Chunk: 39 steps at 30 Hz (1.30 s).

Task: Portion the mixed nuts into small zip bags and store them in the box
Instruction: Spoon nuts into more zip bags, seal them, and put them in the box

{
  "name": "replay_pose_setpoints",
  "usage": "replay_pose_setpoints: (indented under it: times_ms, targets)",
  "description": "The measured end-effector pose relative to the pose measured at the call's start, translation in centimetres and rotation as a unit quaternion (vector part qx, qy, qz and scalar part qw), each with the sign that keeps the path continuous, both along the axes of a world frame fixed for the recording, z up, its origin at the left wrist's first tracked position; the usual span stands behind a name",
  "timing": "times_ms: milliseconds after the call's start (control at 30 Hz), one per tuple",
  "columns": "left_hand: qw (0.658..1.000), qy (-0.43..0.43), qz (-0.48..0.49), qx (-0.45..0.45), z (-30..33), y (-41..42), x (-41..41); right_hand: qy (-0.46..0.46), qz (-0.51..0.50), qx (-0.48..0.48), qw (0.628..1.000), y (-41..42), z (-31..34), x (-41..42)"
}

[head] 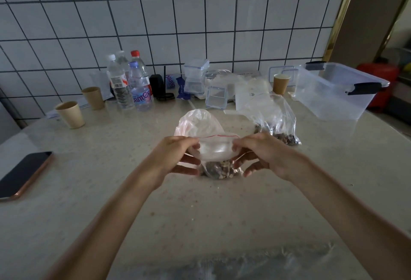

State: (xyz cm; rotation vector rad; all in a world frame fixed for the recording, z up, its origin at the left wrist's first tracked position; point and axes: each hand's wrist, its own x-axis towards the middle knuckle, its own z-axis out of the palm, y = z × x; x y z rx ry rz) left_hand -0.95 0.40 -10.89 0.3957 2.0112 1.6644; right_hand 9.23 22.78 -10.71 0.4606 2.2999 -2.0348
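— Crinkled clear plastic (pixel 255 266) lay blurred at the near edge, too soft to tell what it was. Beyond it, what did the hands have?

— A small zip bag (pixel 214 150), held up just above the table (pixel 111 190), with a portion of mixed nuts (pixel 219 169) slumped in its bottom. The left hand (pixel 178 157) pinched the left end of the red zip line between thumb and forefinger; the right hand (pixel 258 155) pinched the right end the same way. The remaining fingers of both were splayed loosely beneath, alongside the nuts.

— Sealed, then?

— I could not tell. The strip ran taut between the two pinches, which I judged to be the closing step, though a second empty bag's mouth (pixel 200 122) seemed to billow open behind it.

— And how far along?

— Early, by my reading. The big supply bag (pixel 277 122) sat just beyond the right hand with nuts left in it. The storage box (pixel 335 93) stood well apart at the far right, lid off, and nothing showed inside it. So one portion was filled, none stored.

— Arms?

— Both forearms reached forward from the near edge and converged, wrists bent slightly inward.

— Anything else?

— A phone (pixel 24 173) lay at the left, with paper cups (pixel 70 114) and water bottles (pixel 130 82) toward the tiled wall (pixel 178 13).
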Motion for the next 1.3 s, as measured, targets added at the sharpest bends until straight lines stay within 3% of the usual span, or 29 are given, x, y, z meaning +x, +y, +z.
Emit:
replay_pose_setpoints:
  times_ms: [100,200,433,633,767,867,900,967,1033,1133,1200,1300]
  targets:
    - [0.986,-0.114,-0.063,0.103,-0.3,-0.8,-0.8,0.013,0.028,-0.149,0.988,1.0,-0.4,0.3]
    - [0.968,-0.171,-0.077,0.167,-0.9,-1.2,-1.1,0.023,0.035,-0.253,0.967,1.3,-1.1,0.5]
    - [0.965,-0.126,-0.096,0.211,-1.5,-1.1,-0.9,0.061,-0.021,-0.241,0.968,0.6,-2.0,0.2]
    - [0.972,-0.066,-0.100,0.201,-0.4,-0.3,-0.4,0.150,-0.121,-0.008,0.981,-0.5,-0.8,-0.5]
    - [0.983,-0.051,-0.078,0.160,0.8,0.2,0.3,0.234,-0.132,0.235,0.934,-1.8,0.2,-0.7]
    - [0.996,0.079,-0.003,0.048,1.1,0.8,0.8,0.252,-0.109,0.477,0.835,-2.3,0.3,-0.2]
    - [0.988,0.155,0.026,0.003,1.1,0.9,0.7,0.249,-0.104,0.522,0.809,-2.2,0.4,-0.1]
    - [0.941,0.322,0.072,-0.078,1.1,1.0,0.7,0.230,-0.105,0.544,0.800,-1.8,0.4,0.0]
    - [0.884,0.437,0.105,-0.128,1.2,0.9,1.0,0.178,-0.111,0.497,0.842,-1.4,0.7,-0.2]
    - [0.834,0.500,0.113,-0.206,1.7,1.3,1.4,0.079,-0.076,0.307,0.945,-1.4,1.5,-0.3]
    - [0.851,0.463,0.091,-0.230,2.2,1.5,1.4,0.053,-0.043,0.175,0.982,-1.4,2.0,-0.3]
    - [0.939,0.311,0.030,-0.146,3.0,1.4,1.2,0.028,0.018,0.002,0.999,-0.8,2.8,-0.1]
